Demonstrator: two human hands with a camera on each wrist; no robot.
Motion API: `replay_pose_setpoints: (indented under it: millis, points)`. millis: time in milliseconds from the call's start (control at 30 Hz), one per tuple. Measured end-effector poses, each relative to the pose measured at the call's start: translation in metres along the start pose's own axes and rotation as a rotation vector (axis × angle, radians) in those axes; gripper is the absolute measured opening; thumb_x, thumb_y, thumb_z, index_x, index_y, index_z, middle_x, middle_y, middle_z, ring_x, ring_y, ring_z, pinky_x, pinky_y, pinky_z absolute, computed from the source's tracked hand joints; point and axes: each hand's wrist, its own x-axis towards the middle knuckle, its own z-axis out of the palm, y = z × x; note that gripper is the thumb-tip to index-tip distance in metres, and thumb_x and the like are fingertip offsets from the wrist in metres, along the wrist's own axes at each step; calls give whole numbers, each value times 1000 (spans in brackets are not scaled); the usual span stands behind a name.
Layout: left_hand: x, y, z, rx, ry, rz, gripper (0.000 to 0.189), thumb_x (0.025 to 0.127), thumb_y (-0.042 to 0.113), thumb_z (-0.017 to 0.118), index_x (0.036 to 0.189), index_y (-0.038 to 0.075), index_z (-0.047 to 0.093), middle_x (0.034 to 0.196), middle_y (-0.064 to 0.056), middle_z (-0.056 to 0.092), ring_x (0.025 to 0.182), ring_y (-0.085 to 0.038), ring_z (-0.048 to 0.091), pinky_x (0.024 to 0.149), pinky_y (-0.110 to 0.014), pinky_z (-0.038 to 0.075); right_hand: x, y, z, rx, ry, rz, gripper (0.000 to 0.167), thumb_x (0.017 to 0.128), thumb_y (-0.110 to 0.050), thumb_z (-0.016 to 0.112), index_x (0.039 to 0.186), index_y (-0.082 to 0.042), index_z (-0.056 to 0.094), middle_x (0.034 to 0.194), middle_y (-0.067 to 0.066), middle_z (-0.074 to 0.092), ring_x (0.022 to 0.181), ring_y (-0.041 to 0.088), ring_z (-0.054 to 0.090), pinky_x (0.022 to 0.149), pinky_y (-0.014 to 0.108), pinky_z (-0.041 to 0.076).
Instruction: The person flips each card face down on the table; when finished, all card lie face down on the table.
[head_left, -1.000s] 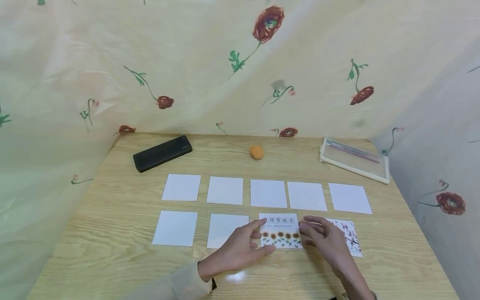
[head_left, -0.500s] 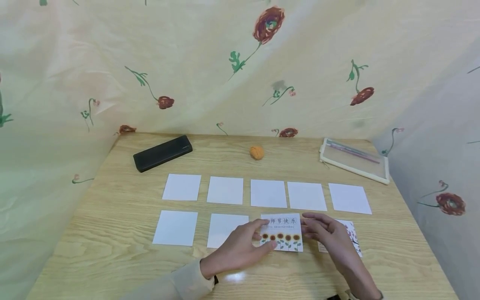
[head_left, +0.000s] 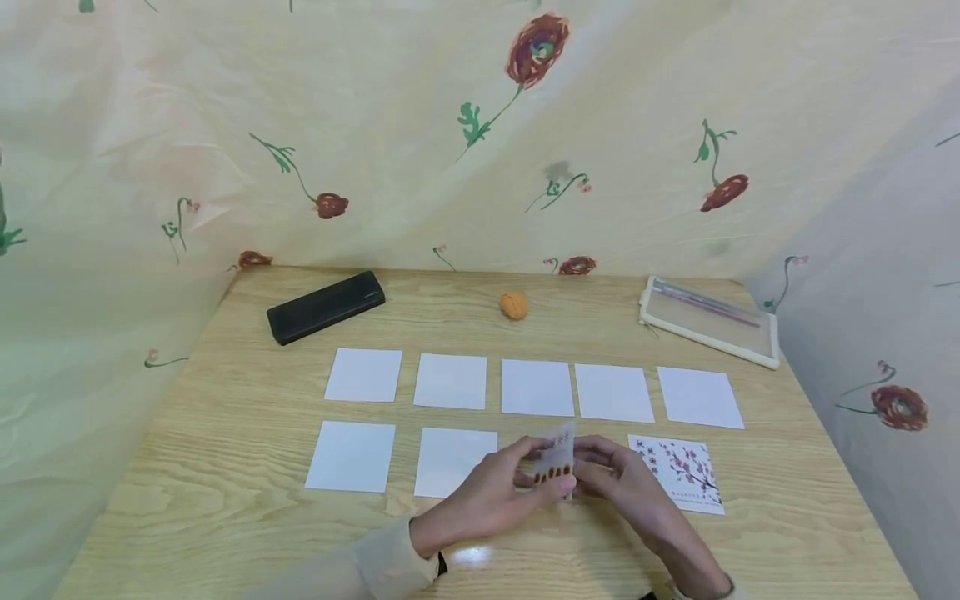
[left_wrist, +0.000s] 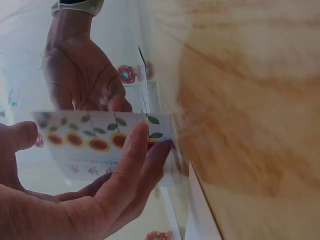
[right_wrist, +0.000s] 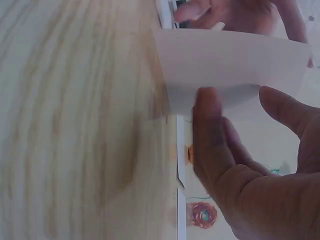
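Observation:
A greeting card [head_left: 553, 462] printed with sunflowers and characters stands tilted up on edge between both hands. In the head view its printed face is toward the left hand [head_left: 495, 492]; that hand spans it, thumb by the raised edge and fingers against the face near the table. The right hand [head_left: 626, 479] is on the other side. In the right wrist view its thumb and fingertips lie at the card's white back [right_wrist: 235, 60], not visibly wrapped round it. Beside the right hand a second card [head_left: 686, 475] with plum blossoms lies flat, printed side up.
Blank white cards lie in a back row, such as one card [head_left: 536, 387] at its middle. Two more, like the left one [head_left: 350, 456], lie in front. Farther back are a black case [head_left: 326, 307], an orange ball-like lump [head_left: 513, 305] and a see-through pouch [head_left: 708, 321] with pens.
The sunflower card has gone from lying almost flat to standing on edge, its right side raised. The right hand has moved left with it, uncovering the blossom card.

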Motion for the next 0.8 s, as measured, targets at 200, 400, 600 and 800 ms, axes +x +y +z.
replay_pose_setpoints:
  millis: [200,400,600,800]
  points:
    - [1,0,1,-144,-6,78,55,104,36,64,154,17,48,147,-11,61,112,-13,73,89,-19,58,0,1,10,-53,70,49,56,103,-30,66,148,0,50,146,26,57,122,32,70,92,29,61]
    - [-2,3,-6,-268,-15,118,49,103,22,65,148,9,54,144,-10,61,115,-11,69,95,-19,57,1,2,12,-56,120,57,61,104,-29,66,153,0,44,145,28,59,122,32,70,94,33,62]
    - [-4,2,-12,-259,66,125,42,97,14,72,137,7,62,123,-15,72,95,-5,71,86,-20,60,4,6,7,-182,234,74,60,98,-29,75,147,-3,51,131,20,65,108,22,71,80,29,63]
    - [-3,-6,-18,-131,180,151,48,90,0,74,136,3,61,101,-19,71,79,-1,69,76,-18,59,3,5,0,-268,328,84,54,94,-26,79,139,-6,56,114,14,70,86,11,69,68,26,60]
